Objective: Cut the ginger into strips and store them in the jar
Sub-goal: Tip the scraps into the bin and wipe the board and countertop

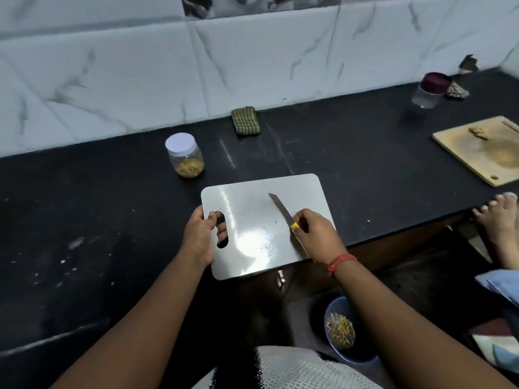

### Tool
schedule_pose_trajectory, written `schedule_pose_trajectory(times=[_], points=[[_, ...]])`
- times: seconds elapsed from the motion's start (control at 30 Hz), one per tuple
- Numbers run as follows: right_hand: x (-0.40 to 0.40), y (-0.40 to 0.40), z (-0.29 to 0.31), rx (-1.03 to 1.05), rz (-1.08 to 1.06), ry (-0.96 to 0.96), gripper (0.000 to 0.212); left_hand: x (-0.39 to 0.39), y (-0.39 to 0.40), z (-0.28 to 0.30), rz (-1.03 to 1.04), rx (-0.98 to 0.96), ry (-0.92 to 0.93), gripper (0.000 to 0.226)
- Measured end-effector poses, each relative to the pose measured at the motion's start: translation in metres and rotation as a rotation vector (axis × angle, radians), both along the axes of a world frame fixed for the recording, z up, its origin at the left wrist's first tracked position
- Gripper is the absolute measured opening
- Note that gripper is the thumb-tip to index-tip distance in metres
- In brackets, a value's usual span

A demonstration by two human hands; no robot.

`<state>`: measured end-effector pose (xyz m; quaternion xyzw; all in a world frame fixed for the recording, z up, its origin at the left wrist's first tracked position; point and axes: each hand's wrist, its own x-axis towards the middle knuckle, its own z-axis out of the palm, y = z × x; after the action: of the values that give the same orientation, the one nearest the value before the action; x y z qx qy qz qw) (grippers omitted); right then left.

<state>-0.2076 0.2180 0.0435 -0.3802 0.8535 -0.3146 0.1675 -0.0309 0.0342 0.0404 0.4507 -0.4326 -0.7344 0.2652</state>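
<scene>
A shiny steel cutting board (252, 209) lies on the black counter and juts over its front edge. My left hand (200, 234) grips it by the handle slot on its left side. My right hand (314, 234) holds a knife (280, 209) by its yellow handle, blade flat on the board and pointing away to the upper left. No ginger pieces show on the board, only small specks. A clear jar (185, 155) with a white lid on stands beyond the board to the left, with yellowish ginger strips at its bottom.
A folded green cloth (246, 120) lies by the tiled wall. At right are a wooden board (477, 153) with a ginger piece, a dark-lidded jar (431, 89) and another person's foot (500, 217). A blue bowl (341, 331) of scraps sits below the counter edge.
</scene>
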Motion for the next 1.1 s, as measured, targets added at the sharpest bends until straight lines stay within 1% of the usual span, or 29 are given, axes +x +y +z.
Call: schedule_pose_trajectory(times=[0.2, 0.27, 0.37, 0.43, 0.5, 0.57, 0.63, 0.7, 0.8, 0.87, 0.97, 1.1], points=[[0.012, -0.061, 0.000, 0.006, -0.025, -0.039, 0.005, 0.020, -0.056, -0.007, 0.101, 0.054, -0.020, 0.025], [0.010, -0.072, -0.005, 0.035, -0.025, -0.035, 0.005, 0.021, -0.068, -0.013, 0.110, 0.069, -0.069, 0.025], [0.003, -0.085, -0.010, 0.081, -0.021, -0.037, 0.004, 0.014, -0.081, -0.014, 0.119, 0.028, -0.181, 0.024], [-0.007, -0.092, -0.013, 0.098, -0.003, -0.021, 0.004, 0.005, -0.086, -0.014, 0.140, -0.030, -0.286, 0.020], [-0.016, -0.096, -0.017, 0.108, 0.032, -0.017, 0.004, 0.001, -0.088, -0.018, 0.144, -0.119, -0.429, 0.013], [-0.021, -0.098, -0.020, 0.112, 0.059, -0.035, 0.005, 0.003, -0.091, -0.024, 0.080, -0.277, -0.639, 0.007], [-0.025, -0.097, -0.024, 0.116, 0.086, -0.044, 0.005, 0.008, -0.094, -0.028, -0.005, -0.467, -0.867, 0.014], [-0.028, -0.097, -0.026, 0.121, 0.107, -0.047, 0.005, 0.011, -0.094, -0.029, -0.035, -0.577, -1.005, 0.021], [-0.033, -0.096, -0.028, 0.134, 0.170, -0.014, 0.005, 0.009, -0.088, -0.027, -0.008, -0.632, -1.095, 0.026], [-0.037, -0.097, -0.029, 0.143, 0.209, 0.015, 0.003, 0.009, -0.082, -0.026, 0.026, -0.645, -1.121, 0.023], [-0.041, -0.102, -0.029, 0.160, 0.249, 0.048, 0.007, 0.008, -0.074, -0.023, 0.060, -0.665, -1.158, 0.021], [-0.043, -0.101, -0.030, 0.187, 0.263, 0.084, 0.004, 0.009, -0.067, -0.023, 0.017, -0.684, -1.217, 0.018]])
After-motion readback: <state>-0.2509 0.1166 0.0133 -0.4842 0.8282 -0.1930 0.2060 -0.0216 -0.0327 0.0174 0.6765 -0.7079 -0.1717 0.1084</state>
